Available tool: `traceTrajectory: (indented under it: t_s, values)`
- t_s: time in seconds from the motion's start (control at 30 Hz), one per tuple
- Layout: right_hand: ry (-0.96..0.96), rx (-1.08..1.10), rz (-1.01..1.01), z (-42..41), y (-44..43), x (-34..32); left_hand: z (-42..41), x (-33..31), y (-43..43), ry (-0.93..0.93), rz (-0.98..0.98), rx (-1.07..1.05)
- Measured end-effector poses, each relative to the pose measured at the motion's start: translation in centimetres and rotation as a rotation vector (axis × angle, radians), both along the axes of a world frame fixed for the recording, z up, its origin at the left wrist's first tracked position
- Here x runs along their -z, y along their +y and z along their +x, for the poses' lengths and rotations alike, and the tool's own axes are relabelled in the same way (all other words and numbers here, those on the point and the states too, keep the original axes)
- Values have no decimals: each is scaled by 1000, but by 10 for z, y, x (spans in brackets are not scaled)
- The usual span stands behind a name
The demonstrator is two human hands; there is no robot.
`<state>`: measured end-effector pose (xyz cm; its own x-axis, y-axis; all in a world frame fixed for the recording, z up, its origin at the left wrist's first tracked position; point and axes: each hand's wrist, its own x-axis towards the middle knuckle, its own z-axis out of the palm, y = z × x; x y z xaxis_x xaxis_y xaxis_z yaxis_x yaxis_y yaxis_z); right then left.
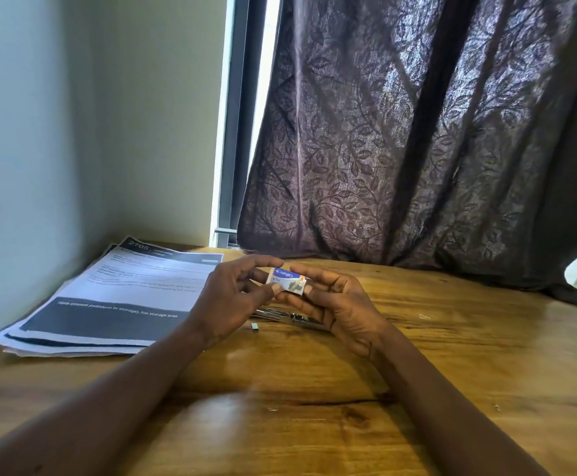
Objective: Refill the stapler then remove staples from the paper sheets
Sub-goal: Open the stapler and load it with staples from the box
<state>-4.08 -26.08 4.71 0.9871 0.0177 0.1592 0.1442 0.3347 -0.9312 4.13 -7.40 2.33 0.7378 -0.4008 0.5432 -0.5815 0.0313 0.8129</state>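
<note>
Two hands met over the middle of the table, both gripping a small blue-and-white Kangaro staple box. The left hand pinched the box's left end between thumb and fingertips. The right hand cradled the other end in curled fingers, apparently to steady the box so it could be opened for a fresh strip. Directly beneath them lay the metal stapler, seemingly spread open flat for loading, though the hands hid most of it. A short strip of staples sat just beside it, toward the near edge. The paper sheets lay in a fanned stack at the far left corner against the wall, probably set aside for the staple-removal step. A dark leaf-patterned curtain hung beyond the far edge.
</note>
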Motion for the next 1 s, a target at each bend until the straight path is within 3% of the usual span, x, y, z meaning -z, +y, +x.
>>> traceTrajectory:
  t_s: [0.2, 0.47, 0.7, 1.0]
  values:
    - [60, 101, 22, -1, -2, 2, 0, 0, 1, 36, 18, 21]
    - [92, 79, 6, 3, -7, -1, -2, -3, 0, 101, -28, 38]
    - [19, 77, -53, 2, -9, -2, -1, -2, -1, 133, -21, 69]
    - [20, 105, -79, 6, -12, 2, -6, -8, 0, 429, -136, 199]
